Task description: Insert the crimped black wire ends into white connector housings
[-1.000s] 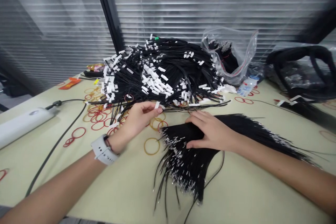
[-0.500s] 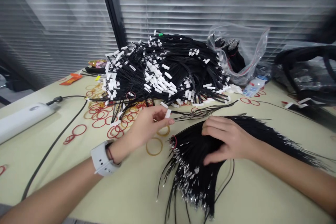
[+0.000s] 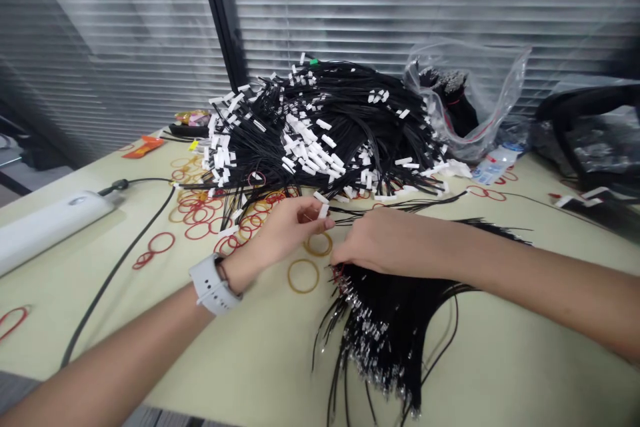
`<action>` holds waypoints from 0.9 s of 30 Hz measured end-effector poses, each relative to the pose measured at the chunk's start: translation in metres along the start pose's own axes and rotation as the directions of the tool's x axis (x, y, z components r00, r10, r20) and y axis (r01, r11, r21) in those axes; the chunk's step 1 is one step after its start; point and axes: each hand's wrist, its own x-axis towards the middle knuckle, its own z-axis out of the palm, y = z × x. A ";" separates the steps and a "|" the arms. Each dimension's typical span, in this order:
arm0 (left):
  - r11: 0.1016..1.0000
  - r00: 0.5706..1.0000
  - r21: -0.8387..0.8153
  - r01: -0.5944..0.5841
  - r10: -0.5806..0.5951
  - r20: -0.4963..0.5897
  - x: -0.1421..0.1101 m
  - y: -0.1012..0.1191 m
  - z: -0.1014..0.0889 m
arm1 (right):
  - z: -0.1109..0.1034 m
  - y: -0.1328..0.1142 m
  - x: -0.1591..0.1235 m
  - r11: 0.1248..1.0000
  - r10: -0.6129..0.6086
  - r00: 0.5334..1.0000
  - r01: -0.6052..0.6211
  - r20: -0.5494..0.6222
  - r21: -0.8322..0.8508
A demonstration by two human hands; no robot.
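My left hand (image 3: pixel 283 232) pinches a thin black wire ending in a white connector (image 3: pixel 323 211), just in front of the large heap of black wires with white connectors (image 3: pixel 320 133). A grey smartwatch (image 3: pixel 215 285) sits on that wrist. My right hand (image 3: pixel 380 243) lies across the top of a loose bundle of black wires with metal terminals (image 3: pixel 385 340), close to my left fingertips. Its fingers curl downward at the bundle's near edge, and the back of the hand hides what they touch.
Red and yellow rubber bands (image 3: pixel 197 220) lie scattered on the pale green table (image 3: pixel 250 353). A white power strip (image 3: pixel 55 220) and its black cable are at left. A clear plastic bag of wires (image 3: pixel 480 100) and a water bottle (image 3: pixel 493 167) stand at back right.
My right hand has slid left toward my left hand and now covers the bundle's near end. The bundle sits slightly lower in view. My left hand still pinches the connector wire.
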 end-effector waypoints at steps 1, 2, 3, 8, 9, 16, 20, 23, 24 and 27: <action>1.000 1.000 -0.001 -0.002 0.002 -0.005 0.000 -0.001 0.000 | -0.002 0.000 0.002 1.000 0.000 1.000 0.000 0.024 0.011; 1.000 1.000 -0.003 -0.004 0.004 -0.012 0.000 -0.001 0.000 | -0.004 0.000 0.004 1.000 0.009 0.999 -0.010 0.036 0.023; 1.000 1.000 -0.008 -0.004 0.004 -0.015 0.000 -0.001 0.000 | -0.005 0.000 0.006 0.999 0.017 1.000 -0.018 0.025 0.042; 0.999 0.999 -0.054 -0.008 0.011 0.048 -0.001 -0.002 0.000 | 0.008 -0.009 0.019 0.962 0.127 0.913 -0.018 -0.387 0.272; 0.998 0.998 -0.059 -0.007 0.011 0.065 -0.001 -0.002 -0.001 | 0.011 -0.011 0.021 0.955 0.163 0.887 -0.031 -0.432 0.296; 0.998 0.997 -0.055 0.025 -0.021 0.077 0.000 -0.005 -0.004 | -0.003 -0.009 -0.007 0.939 0.192 0.916 -0.067 -0.352 0.337; 0.995 0.992 -0.082 0.059 -0.049 0.118 0.000 0.003 -0.003 | -0.006 -0.003 -0.034 0.910 0.167 0.985 -0.138 -0.041 0.391; 0.992 0.988 -0.088 0.087 -0.075 0.133 0.000 0.008 -0.002 | 0.004 -0.003 -0.044 0.909 0.174 0.984 -0.146 -0.039 0.390; 0.991 0.987 -0.087 0.099 -0.086 0.136 0.000 0.010 -0.002 | 0.006 -0.003 -0.045 0.913 0.178 0.982 -0.140 -0.066 0.384; 0.987 0.983 -0.087 0.135 -0.122 0.141 -0.001 0.014 -0.002 | 0.010 -0.002 -0.047 0.905 0.182 0.976 -0.120 -0.118 0.408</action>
